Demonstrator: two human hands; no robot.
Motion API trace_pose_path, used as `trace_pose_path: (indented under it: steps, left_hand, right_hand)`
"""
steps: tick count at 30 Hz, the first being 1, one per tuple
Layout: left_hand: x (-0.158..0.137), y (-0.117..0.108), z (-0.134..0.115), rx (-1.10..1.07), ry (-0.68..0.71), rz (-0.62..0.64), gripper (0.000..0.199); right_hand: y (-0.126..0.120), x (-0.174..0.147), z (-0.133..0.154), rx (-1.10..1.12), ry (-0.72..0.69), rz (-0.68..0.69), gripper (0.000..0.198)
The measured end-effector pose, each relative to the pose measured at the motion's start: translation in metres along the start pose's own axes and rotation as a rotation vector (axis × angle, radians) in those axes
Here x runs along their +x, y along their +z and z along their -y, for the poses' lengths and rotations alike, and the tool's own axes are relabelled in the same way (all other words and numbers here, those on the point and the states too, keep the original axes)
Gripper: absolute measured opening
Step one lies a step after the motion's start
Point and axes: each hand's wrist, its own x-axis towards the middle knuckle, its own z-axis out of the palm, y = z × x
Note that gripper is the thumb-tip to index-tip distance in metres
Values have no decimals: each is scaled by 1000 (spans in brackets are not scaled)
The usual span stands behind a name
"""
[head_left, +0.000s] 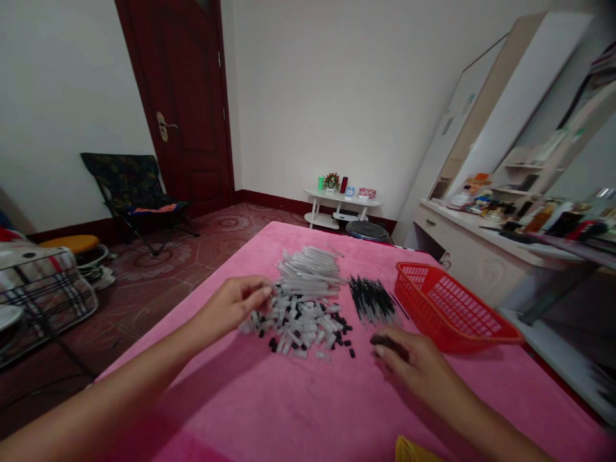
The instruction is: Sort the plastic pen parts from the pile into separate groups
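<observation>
My left hand (245,300) is at the left edge of a heap of small clear plastic caps (308,327) mixed with short black plugs (352,353). Its thumb and fingers are drawn together; whatever they pinch is too small to make out. Behind that heap lies a stack of translucent pen barrels (310,266). My right hand (409,359) hovers over the pink cloth, right of the caps and in front of a bundle of black pen refills (373,298). Its fingers curl inward with a dark patch at the tips, and their contents are hidden.
A red plastic basket (452,311) stands at the right of the pink-covered table (269,404). Something yellow (414,451) shows at the near edge. Beyond are a white dressing table (481,244), a folding chair (137,186) and a low white stand (344,197).
</observation>
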Motion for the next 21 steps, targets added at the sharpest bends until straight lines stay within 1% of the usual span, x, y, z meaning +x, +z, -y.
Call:
trace_pose_path:
  steps: [1, 2, 4, 5, 6, 8, 10, 12, 14, 17, 19, 21]
  left_hand:
    - [21, -2, 2, 32, 59, -19, 33]
    - [40, -1, 7, 62, 108, -138, 33]
    - [65, 3, 24, 104, 120, -282, 37]
    - [72, 6, 34, 119, 105, -304, 39]
    - [75, 9, 44, 136, 92, -303, 41]
    - [73, 12, 60, 172, 71, -272, 44]
    - [69, 11, 70, 187, 46, -252, 45]
    - [68, 8, 74, 127, 2, -255, 48]
    - [71, 5, 78, 6, -42, -261, 51]
    - [78, 3, 84, -100, -67, -252, 54]
    - [81, 3, 89, -89, -67, -243, 53]
    - [82, 4, 93, -70, -74, -250, 54]
  right_hand:
    - [0, 16, 8, -81, -63, -27, 18]
    - [1, 33, 14, -161, -105, -45, 18]
    - [3, 70, 17, -287, -146, -101, 17]
    - [4, 90, 15, -330, -154, -133, 18]
    - [5, 111, 9, -364, -152, -161, 20]
    - [8, 155, -6, -414, -95, -195, 23]
    - [10, 197, -22, -447, -29, -215, 26]
    - [12, 236, -35, -438, 58, -262, 32]
    - [16, 269, -45, -386, 169, -277, 39]
    - [23, 303, -57, -369, 238, -278, 61]
    - [28, 319, -66, -374, 270, -249, 76]
    - [32, 331, -75, -375, 286, -203, 82]
